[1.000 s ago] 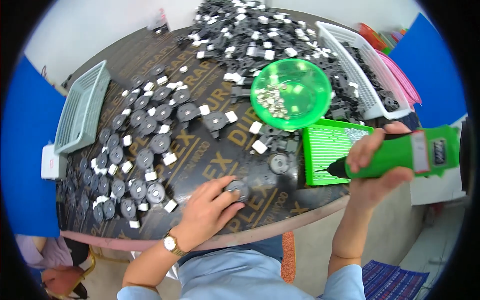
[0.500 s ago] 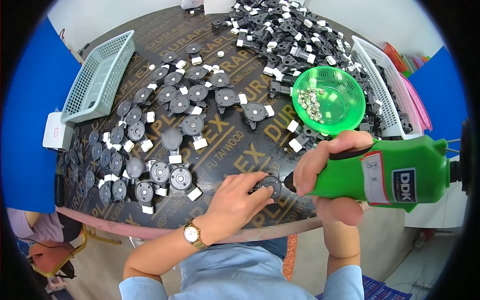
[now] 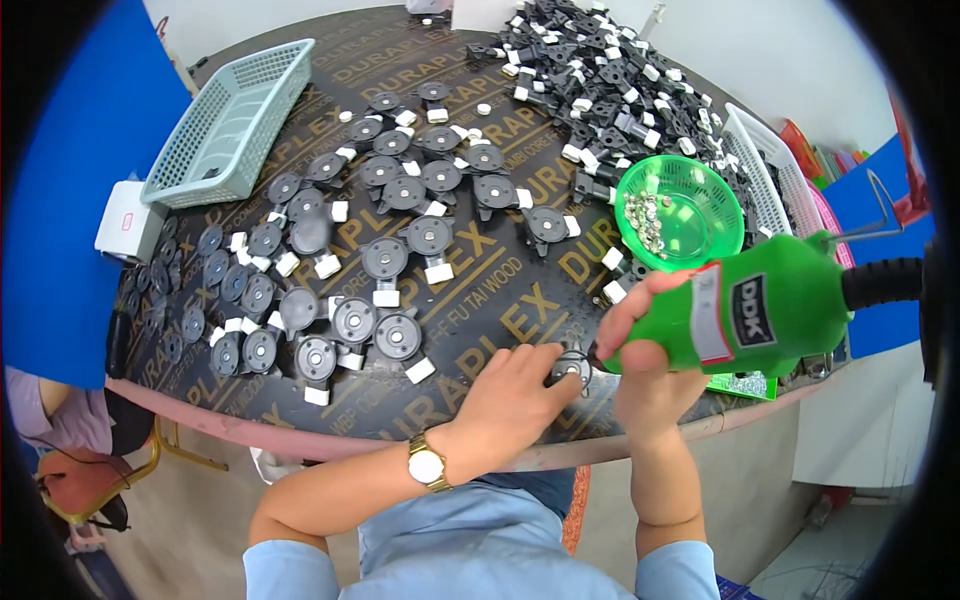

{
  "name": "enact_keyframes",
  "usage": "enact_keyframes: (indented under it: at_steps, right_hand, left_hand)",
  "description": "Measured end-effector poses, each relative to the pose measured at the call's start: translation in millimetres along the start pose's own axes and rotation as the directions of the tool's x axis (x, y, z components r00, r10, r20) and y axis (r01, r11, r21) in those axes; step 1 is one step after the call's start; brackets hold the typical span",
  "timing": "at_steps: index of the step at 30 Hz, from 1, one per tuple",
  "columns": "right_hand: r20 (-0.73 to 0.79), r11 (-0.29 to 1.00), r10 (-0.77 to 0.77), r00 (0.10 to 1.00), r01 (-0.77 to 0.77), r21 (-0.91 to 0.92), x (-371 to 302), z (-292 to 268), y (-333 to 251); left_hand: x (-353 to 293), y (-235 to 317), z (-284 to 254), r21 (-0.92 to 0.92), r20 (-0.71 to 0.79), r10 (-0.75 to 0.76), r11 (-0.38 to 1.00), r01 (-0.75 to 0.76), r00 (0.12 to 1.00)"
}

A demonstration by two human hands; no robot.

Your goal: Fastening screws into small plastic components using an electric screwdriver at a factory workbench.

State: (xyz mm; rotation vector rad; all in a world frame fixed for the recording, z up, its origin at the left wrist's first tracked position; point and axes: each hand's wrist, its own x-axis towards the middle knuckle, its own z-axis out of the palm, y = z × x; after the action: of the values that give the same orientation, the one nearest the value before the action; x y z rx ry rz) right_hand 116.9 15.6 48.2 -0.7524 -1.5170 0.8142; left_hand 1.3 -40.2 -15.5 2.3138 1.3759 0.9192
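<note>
Position of the work: one round dark part lies at the table's near edge, just right of centre in the lower half of the frame, between the two hands. The left hand is on its left side, fingertips resting on the disc and pressing it against the table; whether they also pinch its edge cannot be told. The right hand is closed around the green power driver, near its nose end.

Governing relation: the driver's long axis runs from the right of the frame leftward and slightly down, its dark nose ending just beside the disc's right side. The part thus lies left of the right-hand grip; the left hand is nearer, in contact. Whether the bit touches the disc cannot be confirmed, the tip being too small to resolve.

Surroundings: the green basket of small metal pieces stands above the driver.
</note>
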Motion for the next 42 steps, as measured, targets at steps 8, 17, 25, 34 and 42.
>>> enact_keyframes:
  at_steps: [8, 17, 25, 34, 42]
  right_hand:
    - [-0.036, 0.950, 0.057, 0.998, -0.043, 0.310, 17, -21, -20]
    - [-0.194, 0.983, -0.133, 0.972, 0.154, 0.096, 26, -143, -14]
    - [-0.138, 0.967, 0.010, 0.990, 0.026, 0.255, 9, -150, 0]
    - [-0.022, 0.977, -0.009, 1.000, 0.014, 0.211, 11, -162, 10]
    - [-0.011, 0.993, -0.006, 1.000, 0.007, 0.117, 10, -166, 12]
  left_hand:
    - [-6, 7, -10, 0.144, -0.003, 0.015, 0.989, -0.015, 1.000]
    - [-167, -3, -136, -0.246, 0.648, -0.568, 0.475, 0.845, 0.508]
    - [-449, -164, 28, 0.191, 0.102, -0.939, 0.341, 0.920, 0.327]
    - [-340, -146, 0, 0.101, 0.254, -0.804, 0.575, 0.812, 0.538]
    - [-331, -153, -45, 0.225, 0.290, -0.618, 0.786, 0.576, 0.731]
